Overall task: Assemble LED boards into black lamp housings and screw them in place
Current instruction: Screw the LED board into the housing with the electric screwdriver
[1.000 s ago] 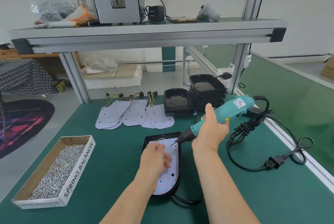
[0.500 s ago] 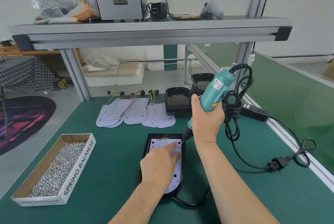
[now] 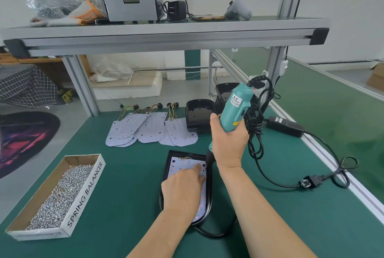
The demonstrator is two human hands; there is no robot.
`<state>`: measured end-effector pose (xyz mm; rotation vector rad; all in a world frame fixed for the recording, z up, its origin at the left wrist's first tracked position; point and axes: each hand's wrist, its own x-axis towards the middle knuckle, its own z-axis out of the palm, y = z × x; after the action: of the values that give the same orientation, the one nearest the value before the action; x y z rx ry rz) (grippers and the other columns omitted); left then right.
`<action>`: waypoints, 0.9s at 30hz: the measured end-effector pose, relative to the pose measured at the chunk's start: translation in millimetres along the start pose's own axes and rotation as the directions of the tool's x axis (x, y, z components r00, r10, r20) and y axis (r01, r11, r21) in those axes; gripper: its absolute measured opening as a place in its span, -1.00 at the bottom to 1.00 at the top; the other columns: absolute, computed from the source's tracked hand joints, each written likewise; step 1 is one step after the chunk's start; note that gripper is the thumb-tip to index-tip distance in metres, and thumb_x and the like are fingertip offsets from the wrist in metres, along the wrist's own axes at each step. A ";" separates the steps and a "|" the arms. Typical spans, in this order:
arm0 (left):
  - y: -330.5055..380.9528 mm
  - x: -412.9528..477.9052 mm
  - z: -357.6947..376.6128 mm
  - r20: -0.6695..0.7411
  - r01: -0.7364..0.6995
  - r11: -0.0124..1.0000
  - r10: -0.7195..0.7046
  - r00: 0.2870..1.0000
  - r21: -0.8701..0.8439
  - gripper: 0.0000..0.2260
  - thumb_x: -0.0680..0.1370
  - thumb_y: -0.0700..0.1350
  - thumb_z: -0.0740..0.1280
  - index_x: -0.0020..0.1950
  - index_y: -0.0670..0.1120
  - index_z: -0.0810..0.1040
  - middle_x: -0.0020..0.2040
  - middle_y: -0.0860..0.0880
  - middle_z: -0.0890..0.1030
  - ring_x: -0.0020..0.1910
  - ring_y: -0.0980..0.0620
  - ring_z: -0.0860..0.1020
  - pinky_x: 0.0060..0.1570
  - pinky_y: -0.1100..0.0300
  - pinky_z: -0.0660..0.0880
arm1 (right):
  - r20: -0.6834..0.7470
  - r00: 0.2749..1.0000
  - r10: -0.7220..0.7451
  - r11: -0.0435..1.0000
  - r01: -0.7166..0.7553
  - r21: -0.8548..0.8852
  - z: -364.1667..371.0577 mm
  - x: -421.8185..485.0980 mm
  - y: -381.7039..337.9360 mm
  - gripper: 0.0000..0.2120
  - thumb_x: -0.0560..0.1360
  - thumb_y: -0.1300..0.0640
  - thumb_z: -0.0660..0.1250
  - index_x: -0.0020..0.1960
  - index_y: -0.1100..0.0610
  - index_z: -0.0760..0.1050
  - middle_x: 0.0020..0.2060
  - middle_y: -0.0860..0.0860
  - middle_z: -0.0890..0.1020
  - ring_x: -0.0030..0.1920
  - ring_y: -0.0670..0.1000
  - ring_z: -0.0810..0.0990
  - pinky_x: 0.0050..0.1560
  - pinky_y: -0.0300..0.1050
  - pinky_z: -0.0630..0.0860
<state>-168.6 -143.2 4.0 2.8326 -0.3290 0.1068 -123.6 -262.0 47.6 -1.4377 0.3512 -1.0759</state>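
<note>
Screwing step: LED board [image 3: 184,165] sits in the black housing [image 3: 169,167] at the front centre of the bench [image 3: 124,174]. The left hand [image 3: 182,190] lies flat on the board, index finger stretched toward its top right corner, gripping nothing I can see. The right hand [image 3: 227,143] is wrapped round the screwdriver [image 3: 234,110], near upright, tip at that corner. Next, I'd say: tip square on the screw, press down, drive. Can't tell if a screw is seated there

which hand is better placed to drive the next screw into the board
Right. The right hand grips the teal screwdriver upright, its bit down at the LED board's far right corner. The left hand holds no tool; it presses the board flat in the black housing.
</note>
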 end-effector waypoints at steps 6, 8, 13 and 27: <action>-0.1 0.3 -0.9 -0.004 -0.004 1.000 0.004 1.000 -0.004 -0.81 0.64 0.12 0.15 0.13 0.08 0.46 -0.11 -0.02 0.63 -0.22 -0.08 0.40 -0.27 0.16 0.26 | 0.012 1.000 -0.005 1.000 0.005 0.001 2.7 -0.3 -0.3 -0.75 0.37 -0.06 0.46 -0.22 0.05 0.45 -0.41 -0.08 0.55 -0.38 -0.04 0.51 -0.28 -0.11 0.54; -0.3 0.5 -0.6 -0.007 0.000 1.000 0.000 1.000 -0.019 -0.82 0.64 0.12 0.16 0.14 0.09 0.47 -0.10 -0.02 0.64 -0.22 -0.08 0.40 -0.25 0.16 0.28 | 0.015 1.000 -0.006 1.000 0.006 0.002 4.2 0.4 -1.0 -0.75 0.37 -0.06 0.45 -0.23 0.04 0.43 -0.42 -0.10 0.53 -0.39 -0.06 0.50 -0.30 -0.14 0.53; 0.0 0.6 -1.2 0.000 -0.004 0.999 0.004 1.000 -0.033 -0.82 0.64 0.11 0.16 0.11 0.07 0.47 -0.18 -0.01 0.58 -0.22 -0.08 0.41 -0.26 0.16 0.26 | 0.036 0.999 -0.015 1.000 0.015 -0.009 5.4 0.9 0.0 -0.73 0.36 -0.08 0.44 -0.25 0.02 0.40 -0.44 -0.15 0.51 -0.42 -0.09 0.46 -0.34 -0.15 0.50; -1.2 2.1 4.2 -0.020 -0.034 0.999 0.034 0.999 0.006 -0.83 0.63 0.10 0.17 0.08 0.06 0.47 -0.37 0.02 0.34 -0.24 -0.08 0.39 -0.37 0.17 0.16 | 0.043 0.999 -0.023 0.999 0.024 -0.026 4.9 0.2 0.2 -0.74 0.37 -0.05 0.45 -0.26 0.03 0.39 -0.46 -0.17 0.50 -0.43 -0.10 0.45 -0.33 -0.13 0.50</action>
<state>-166.2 -143.7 -0.1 2.8300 -0.3728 0.1431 -119.7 -259.2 48.4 -1.4889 0.3196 -1.0618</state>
